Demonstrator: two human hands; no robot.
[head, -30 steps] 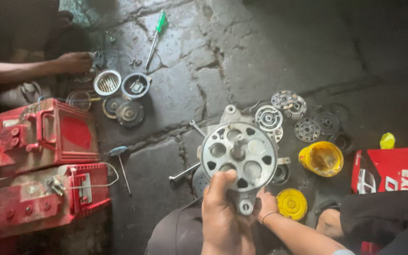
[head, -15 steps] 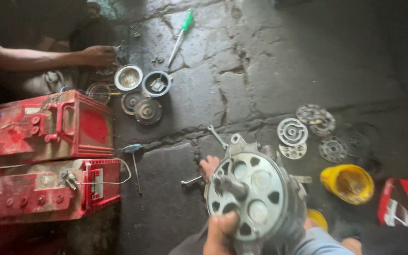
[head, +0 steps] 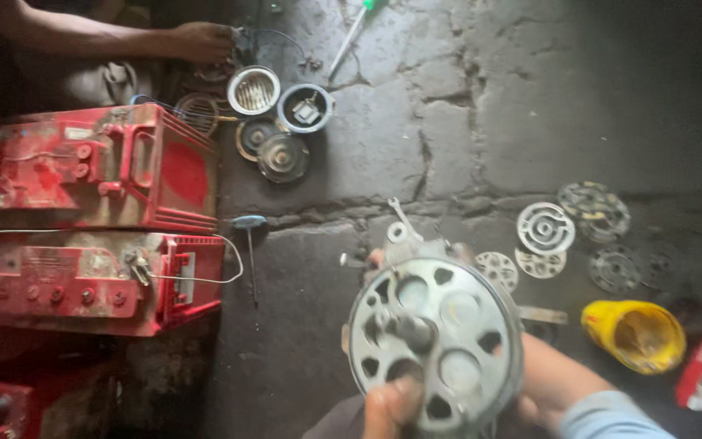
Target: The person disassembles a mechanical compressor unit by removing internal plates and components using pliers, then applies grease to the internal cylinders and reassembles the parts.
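A round grey metal compressor body with a perforated face plate (head: 435,341) sits low in the middle of the view, lifted off the cracked dark concrete floor (head: 489,122) and tilted toward the camera. The left hand (head: 392,406) grips its lower rim, thumb pressed flat on the face plate just below the central hub; the right hand (head: 542,382) wraps the right edge from behind, with a fingertip showing at the far left of the housing, so both hands close on the part. Compared with half a second ago, the compressor is nearer the camera and fills more of the view, and the small spanner (head: 404,215) lies just beyond it. To the left stand two red car batteries (head: 123,219); another person's hand (head: 201,41) rests by the round metal cups (head: 278,102) at the top.
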